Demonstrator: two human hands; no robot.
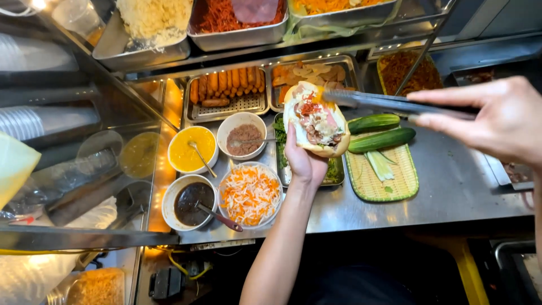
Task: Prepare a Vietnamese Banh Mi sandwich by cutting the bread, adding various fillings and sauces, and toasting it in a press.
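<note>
Split bread roll [316, 121], stuffed with pale sliced meat, a brownish spread and a dab of red sauce, sits cupped in the left hand [304, 158], whose fingers wrap around its underside and hold it open-side up above the steel counter [451, 186]. Metal tongs [389, 103] are pinched between the thumb and fingers of the right hand [497, 116], and their tips reach the top end of the roll, touching or nearly touching the filling; whether anything is caught between the tips cannot be told. Just right of the roll lie two whole cucumbers [378, 131], partly on a woven yellow-green mat [384, 181] that also carries pale cucumber strips. Directly beneath the roll is a narrow steel tray of green herbs [280, 141], mostly hidden by the hand. Left of the roll stand four round bowls: one of brown minced paste [244, 138] with a spoon, one of yellow sauce [192, 149] with a spoon, one of dark sauce [189, 202] with a red-handled spoon, and one of shredded orange and white pickle [250, 195]. Behind the roll, a perforated tray of sausages [226, 85] sits beside a tray of sliced meats [313, 72]. Further behind, on a raised shelf, are steel pans of pale shredded filling [152, 22] and red-orange shreds [226, 17].
</note>
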